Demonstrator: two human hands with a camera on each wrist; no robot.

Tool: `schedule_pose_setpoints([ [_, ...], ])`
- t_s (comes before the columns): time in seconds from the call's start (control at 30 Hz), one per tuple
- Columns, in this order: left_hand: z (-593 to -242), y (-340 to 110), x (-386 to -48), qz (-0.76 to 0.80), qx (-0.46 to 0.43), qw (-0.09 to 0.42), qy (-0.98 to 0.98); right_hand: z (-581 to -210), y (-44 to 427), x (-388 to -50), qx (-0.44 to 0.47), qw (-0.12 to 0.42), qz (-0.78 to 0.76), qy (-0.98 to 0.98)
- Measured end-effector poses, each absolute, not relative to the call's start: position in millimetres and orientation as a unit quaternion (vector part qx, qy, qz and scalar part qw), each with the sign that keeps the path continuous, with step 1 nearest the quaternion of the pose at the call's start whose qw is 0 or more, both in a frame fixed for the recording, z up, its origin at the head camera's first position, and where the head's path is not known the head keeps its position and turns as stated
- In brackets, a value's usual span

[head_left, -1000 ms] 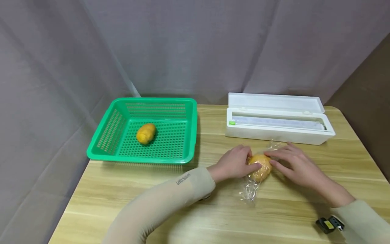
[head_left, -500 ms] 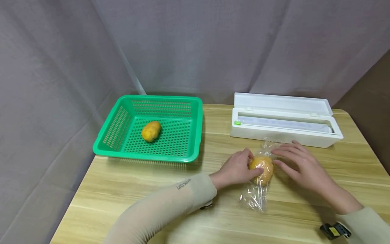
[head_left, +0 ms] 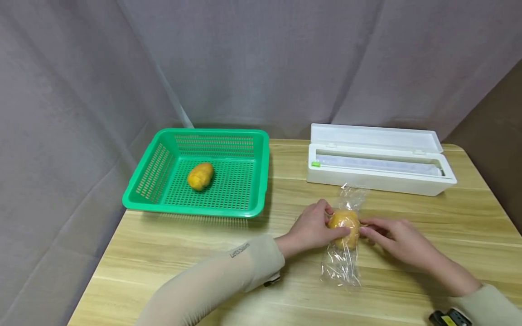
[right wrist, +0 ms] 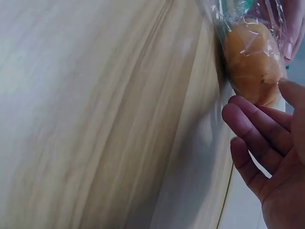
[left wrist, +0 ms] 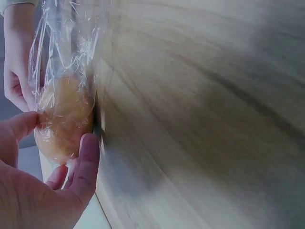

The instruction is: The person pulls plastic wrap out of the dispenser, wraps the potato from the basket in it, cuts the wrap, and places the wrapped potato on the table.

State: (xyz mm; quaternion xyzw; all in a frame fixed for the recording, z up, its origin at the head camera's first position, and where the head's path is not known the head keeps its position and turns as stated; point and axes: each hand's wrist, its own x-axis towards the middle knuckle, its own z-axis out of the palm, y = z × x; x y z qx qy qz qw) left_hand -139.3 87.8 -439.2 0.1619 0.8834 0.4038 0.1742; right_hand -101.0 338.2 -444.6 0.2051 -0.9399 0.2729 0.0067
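Observation:
A yellow potato [head_left: 344,222] wrapped in clear cling film [head_left: 341,267] rests on the table in the head view, with loose film sticking out at its near and far ends. My left hand [head_left: 311,228] grips it from the left, thumb on top and fingers along the side. From the right, my right hand [head_left: 401,237] holds the potato's edge between thumb and index finger. In the right wrist view, the other fingers [right wrist: 248,129] of that hand are loosely bent below the potato. The left wrist view shows film bunched over the potato [left wrist: 66,119].
A green plastic basket [head_left: 261,181] at the left holds a second potato [head_left: 200,176]. Behind the hands stands a white cling film dispenser [head_left: 379,181], lid raised, with a film roll [head_left: 379,164] and a green cutter slider [head_left: 316,164]. A grey curtain [head_left: 253,68] hangs behind the table.
My right hand came away from the potato's far right side, then moved nearer and closed thumb and index finger at its right edge. The film ends now lie more spread out. My left hand keeps its hold.

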Motion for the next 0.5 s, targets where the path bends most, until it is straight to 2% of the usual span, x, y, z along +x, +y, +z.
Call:
schedule_pose_setpoints([
  [0.2, -439.7, 75.1, -134.1, 0.431, 0.141, 0.196, 0.869, -448.8, 327.9, -103.5, 0.214, 0.002, 0.293, -0.932],
  [0.37, -441.9, 67.8, -133.8, 0.432, 0.149, 0.188, 0.869, -449.9, 322.1, -106.4, 0.227, -0.005, 0.302, -0.926],
  [0.5, -443.4, 66.0, -135.2, 0.425, 0.161, 0.177, 0.873, -447.5, 322.6, -111.0, 0.221, -0.033, 0.321, -0.920],
])
